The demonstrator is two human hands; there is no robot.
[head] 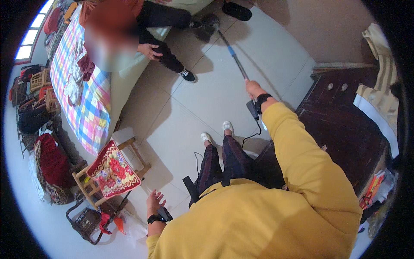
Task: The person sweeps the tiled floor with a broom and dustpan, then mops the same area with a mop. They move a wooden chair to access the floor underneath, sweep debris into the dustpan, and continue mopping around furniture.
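Observation:
My right hand [254, 89] grips the handle of a long-handled duster or broom [237, 61], whose shaft is grey with a blue section. Its dark, fluffy head touches the tiled floor beside the bed, close to another person's foot. My left hand [155, 200] hangs low at the left with its fingers apart and nothing in it, near a wooden chair with a red floral cushion [114, 170]. Each of my wrists bears a black strap with a small device. A black cable runs down from the right one.
A person [165, 53] in dark trousers sits on the bed with a checked sheet [85, 116]. A black object [237, 11] lies on the floor at the top. Dark wooden furniture [343, 129] stands at the right. A dark chair frame [85, 220] and plastic bags are at the lower left.

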